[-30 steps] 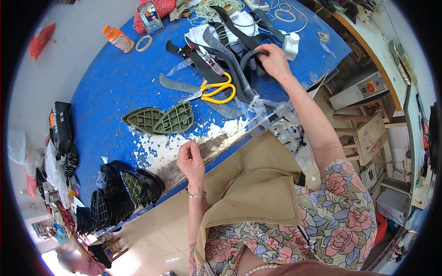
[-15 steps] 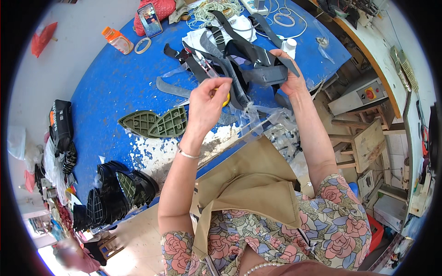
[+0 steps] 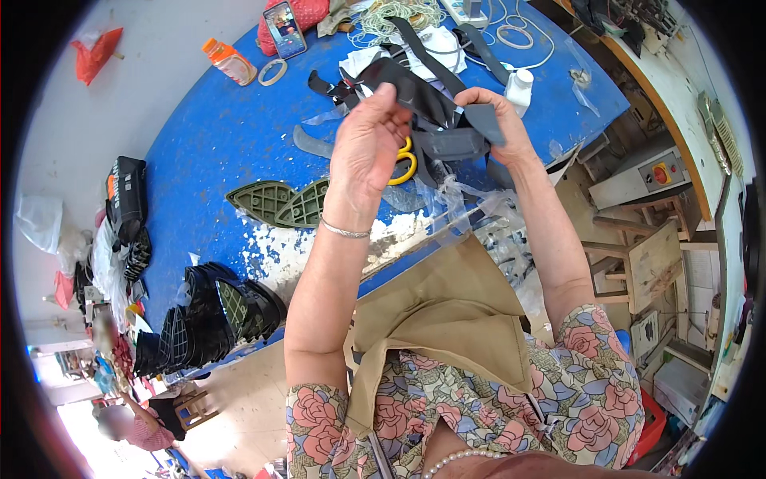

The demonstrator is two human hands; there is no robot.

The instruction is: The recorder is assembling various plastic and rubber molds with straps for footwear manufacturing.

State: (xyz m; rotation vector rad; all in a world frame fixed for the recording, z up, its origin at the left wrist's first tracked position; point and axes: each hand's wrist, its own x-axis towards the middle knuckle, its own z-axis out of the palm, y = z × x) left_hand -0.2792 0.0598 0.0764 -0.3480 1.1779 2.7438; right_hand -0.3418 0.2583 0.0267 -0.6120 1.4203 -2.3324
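My right hand is closed on a bent black strip, thumb and fingers at its dark grey end. At the strip's other part my left hand has thumb and fingers curled at its edge, seemingly gripping it. Just below the fingers, yellow-handled scissors lie on the blue table, partly hidden by my left hand. More black strips lie in a loose pile behind and under my hands. Two olive-green ribbed plates rest left of my left wrist.
Stacked black ribbed plates stand at the table's left near edge. An orange-capped bottle, a tape roll and a phone are at the back. A white bottle stands right. Clear plastic hangs at the front edge. Another person is lower left.
My left hand has lifted from over the scissors to the black strip, uncovering the yellow handles. My right hand keeps hold of the strip. The whole view has shifted slightly.
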